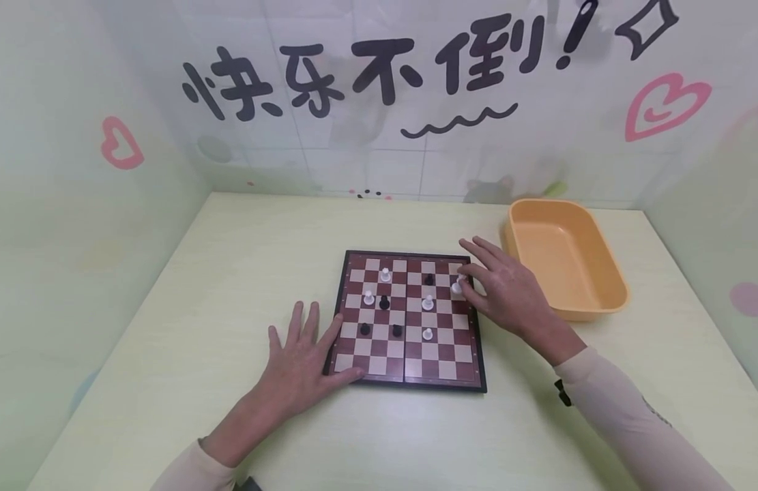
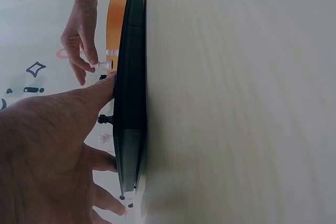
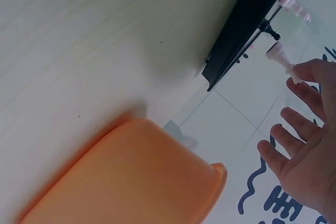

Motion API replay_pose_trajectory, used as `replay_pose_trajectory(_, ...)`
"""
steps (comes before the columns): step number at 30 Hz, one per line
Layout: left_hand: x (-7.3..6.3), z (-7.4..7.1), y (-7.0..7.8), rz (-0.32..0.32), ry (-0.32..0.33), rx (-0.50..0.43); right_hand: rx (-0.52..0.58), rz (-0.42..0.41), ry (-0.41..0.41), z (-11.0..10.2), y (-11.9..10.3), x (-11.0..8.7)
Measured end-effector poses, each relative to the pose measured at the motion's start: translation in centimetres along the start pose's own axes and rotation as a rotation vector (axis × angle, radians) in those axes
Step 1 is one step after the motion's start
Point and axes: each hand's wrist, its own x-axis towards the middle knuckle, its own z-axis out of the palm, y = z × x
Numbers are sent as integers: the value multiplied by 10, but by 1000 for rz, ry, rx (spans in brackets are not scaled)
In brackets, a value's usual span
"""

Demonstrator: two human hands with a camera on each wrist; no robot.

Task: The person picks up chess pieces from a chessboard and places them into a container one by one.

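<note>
The likeliest trouble sits with the right hand [image 1: 507,290], which pinches the head of a white chess piece [image 3: 282,59] between thumb and index finger while its other fingers stand apart; the piece is tilted, at the far right corner of the folding chessboard [image 1: 440,370], and its base looks lifted off the squares. Held by so small a top, it could slip or swivel if the pinch loosens, and drop onto the board or past its edge to the desk [image 1: 415,443]. A low sideways sweep could also topple the nearby black chess piece [image 1: 429,279] or the white piece [image 1: 428,303] nearer the middle. The left hand [image 1: 295,372] is spread wide and pinches nothing, its thumb and index finger touching the board's near left corner and left edge; uneven pressure there might shift or tip the board, jolting the other standing pieces, and the hinge seam down the middle might flex. The orange bin [image 1: 563,262] lies close to the right wrist, so a careless backward pull could knock its rim.
</note>
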Motion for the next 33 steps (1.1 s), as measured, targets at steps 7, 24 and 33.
replay_pose_trajectory(7,1,0,1,-2,-6,2,11,25,-15,-2,2,-3)
replay_pose_trajectory(24,0,-1,0,-2,-13,-6,-2,68,-40,-8,3,-9)
replay_pose_trajectory(33,-1,0,0,-7,-1,-10,-11,67,-48,-8,4,-15)
